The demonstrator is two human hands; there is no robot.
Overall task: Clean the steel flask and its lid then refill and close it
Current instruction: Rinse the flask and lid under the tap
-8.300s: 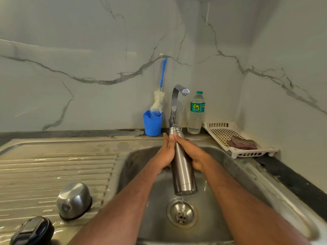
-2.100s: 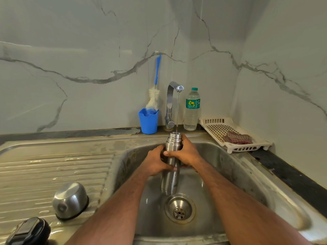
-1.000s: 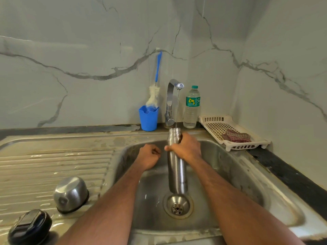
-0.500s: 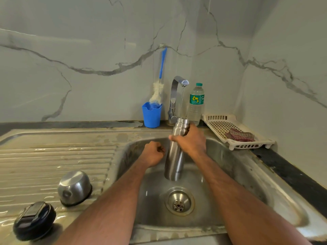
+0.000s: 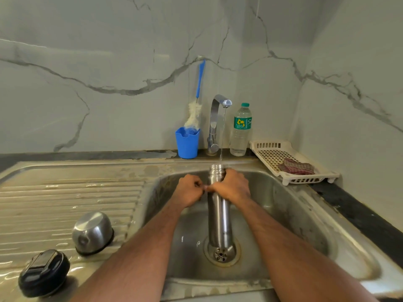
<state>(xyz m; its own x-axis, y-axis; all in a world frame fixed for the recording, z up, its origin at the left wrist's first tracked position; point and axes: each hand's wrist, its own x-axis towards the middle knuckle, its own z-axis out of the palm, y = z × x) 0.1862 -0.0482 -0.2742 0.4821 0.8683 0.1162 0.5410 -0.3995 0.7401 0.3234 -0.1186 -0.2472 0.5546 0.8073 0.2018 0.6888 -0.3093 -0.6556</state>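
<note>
Head view: the steel flask (image 5: 218, 214) is standing lower than half a second ago, upright over the drain (image 5: 222, 253) beneath the tap (image 5: 219, 118) stream. The right hand (image 5: 232, 186) is clamping its neck, while the left hand (image 5: 189, 189), fingers curled together, is now touching it beside the flask. Open basin is lying around the sink (image 5: 305, 214)'s walls.

Pale marble-look walls (image 5: 109, 62) with dark grey veins meet in a corner at the right, lit softly and evenly. A dark stone counter (image 5: 359, 214) runs along the foot of both walls, and set into it is a scuffed steel sink (image 5: 305, 214) with a ribbed, wet draining board (image 5: 65, 203) on its left.
</note>
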